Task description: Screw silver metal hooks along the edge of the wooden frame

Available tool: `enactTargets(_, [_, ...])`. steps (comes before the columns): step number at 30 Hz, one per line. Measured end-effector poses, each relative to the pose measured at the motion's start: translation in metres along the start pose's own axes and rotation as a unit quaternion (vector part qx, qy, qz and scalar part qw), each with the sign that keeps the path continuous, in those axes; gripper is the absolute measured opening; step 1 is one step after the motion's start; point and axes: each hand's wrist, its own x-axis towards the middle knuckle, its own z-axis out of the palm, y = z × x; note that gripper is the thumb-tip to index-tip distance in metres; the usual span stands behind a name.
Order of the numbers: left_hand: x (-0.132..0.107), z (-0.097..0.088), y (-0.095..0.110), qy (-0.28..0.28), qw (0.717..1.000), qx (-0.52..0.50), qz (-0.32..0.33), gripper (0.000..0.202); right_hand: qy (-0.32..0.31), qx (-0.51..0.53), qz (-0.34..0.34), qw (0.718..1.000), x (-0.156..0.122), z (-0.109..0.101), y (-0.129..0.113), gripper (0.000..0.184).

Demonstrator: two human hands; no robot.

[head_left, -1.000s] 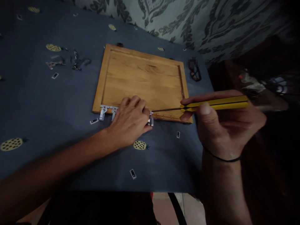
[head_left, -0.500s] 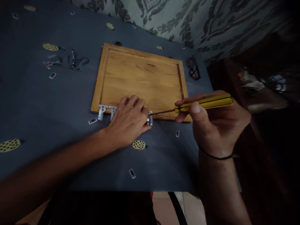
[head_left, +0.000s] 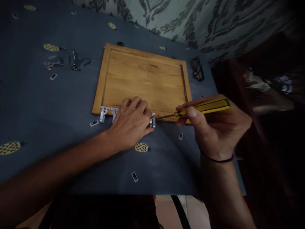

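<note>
Head view: right hand pinches a yellow-handled screwdriver between thumb and fingers, shaft running left and slightly down. Left hand lies over the near edge of a wooden panel, fingers bent, thumb low by the edge; what the fingertips grip underneath is hidden, so can't tell if they pinch or only press. Screwdriver tip ends at the right-hand silver fitting, just beside the left index finger; seated or merely near, can't tell. Risks, as judged: tip could slip off the metal if the shaft is this slanted, and jab the left fingers next to it or scratch the wood; fitting could skew if left pressure eases while the tool pushes. Fitting looks shiny, with a flat plate on the frame and a curved arm sticking out past the edge, partly covered by the hand. Two similar silver fittings sit along the same edge left of the hand, side by side, arms over the edge. Panel is flat, honey-brown, raised frame around a recessed middle, dark knot near the far side. Under it, bench with blue pineapple-print cloth; loose metal pieces lie far left, dark object right of panel, partly pixelated. Patterned backdrop behind, leafy print.
</note>
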Motion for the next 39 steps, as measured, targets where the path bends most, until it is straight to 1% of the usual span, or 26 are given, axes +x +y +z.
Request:
enactTargets(3, [0.000,0.002,0.000,0.001,1.000,-0.002,0.003,0.031,0.031,0.015,-0.028,0.999,-0.001,-0.002,0.003,0.013])
enactTargets(5, [0.000,0.002,0.000,0.006,1.000,-0.003,0.002,0.030,0.039,0.018,-0.026,0.999,-0.002,-0.002,0.003,0.014])
enactTargets(9, [0.000,0.003,0.000,0.014,1.000,-0.003,-0.001,0.029,0.030,0.014,-0.006,0.999,-0.004,-0.001,0.003,0.014])
enactTargets(14, [0.000,0.002,0.000,0.000,1.000,-0.004,0.001,0.031,0.021,0.021,-0.010,1.000,-0.002,-0.001,0.002,0.013])
enactTargets(20, [0.000,0.001,0.000,0.002,1.000,-0.001,-0.001,0.029,-0.024,0.028,-0.002,0.999,0.001,-0.007,0.003,0.007])
enactTargets(24, [0.001,0.001,0.000,-0.007,1.000,-0.007,-0.003,0.032,-0.060,0.049,0.025,0.997,0.002,-0.011,0.006,0.021])
enactTargets(26, [0.002,0.000,0.000,-0.014,1.000,-0.010,-0.006,0.032,-0.076,0.051,0.034,0.995,0.004,-0.012,0.004,0.023])
enactTargets(29, [0.002,0.000,0.000,-0.017,1.000,-0.012,-0.009,0.032,-0.101,0.042,0.044,0.993,0.011,-0.013,-0.001,0.017])
enactTargets(32, [0.001,0.001,0.000,-0.011,1.000,-0.008,-0.010,0.032,-0.126,0.051,0.040,0.990,0.018,-0.009,-0.007,0.011])
enactTargets(34, [0.001,0.001,0.000,-0.006,1.000,-0.004,-0.005,0.031,-0.110,0.060,0.043,0.991,0.019,-0.005,-0.008,0.014])
enactTargets(37, [0.001,0.002,0.000,-0.002,1.000,-0.004,-0.001,0.031,-0.062,0.055,0.056,0.995,0.017,0.001,-0.006,0.018])
enactTargets(39, [0.000,0.002,0.000,-0.001,1.000,-0.004,-0.001,0.031,-0.052,0.056,0.055,0.996,0.014,0.001,-0.004,0.018])
